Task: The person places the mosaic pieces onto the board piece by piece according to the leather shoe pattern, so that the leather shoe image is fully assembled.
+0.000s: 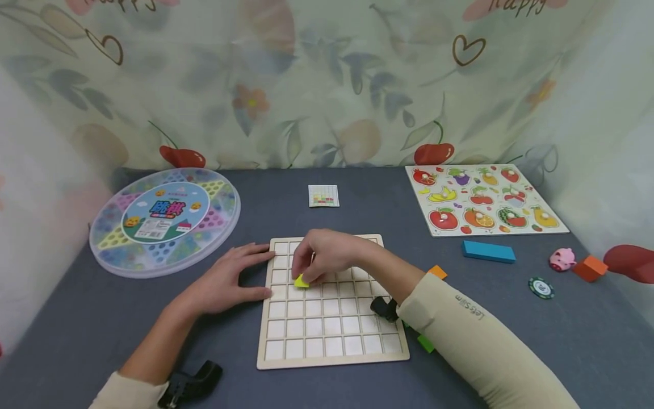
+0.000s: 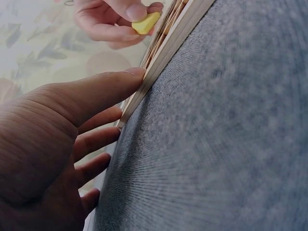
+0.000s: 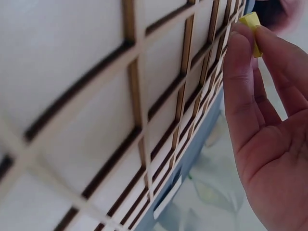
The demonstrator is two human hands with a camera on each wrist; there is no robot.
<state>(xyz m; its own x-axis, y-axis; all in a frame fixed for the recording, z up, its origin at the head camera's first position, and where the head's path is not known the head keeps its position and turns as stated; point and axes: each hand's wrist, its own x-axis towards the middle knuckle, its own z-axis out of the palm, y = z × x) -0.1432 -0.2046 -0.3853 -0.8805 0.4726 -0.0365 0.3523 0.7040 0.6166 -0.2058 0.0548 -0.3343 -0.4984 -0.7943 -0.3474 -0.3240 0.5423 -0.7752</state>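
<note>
One grid board (image 1: 332,335), one fruit puzzle (image 1: 485,199), two hands, one yellow piece (image 1: 301,280).

Sleeve (image 1: 475,329), right arm: small grey lettering, "LetsSlim" as far as it can be made out. Backdrop (image 1: 327,85): cursive word "happy" at the top edge, twice, both partly cut off by the frame. Round game box (image 1: 164,218): large blue Chinese characters on the centre label; the smaller print beneath is too small to read.

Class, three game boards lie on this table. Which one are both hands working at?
The wooden grid board in the middle: the left hand steadies its edge, the right hand pinches a yellow piece over it.
</note>
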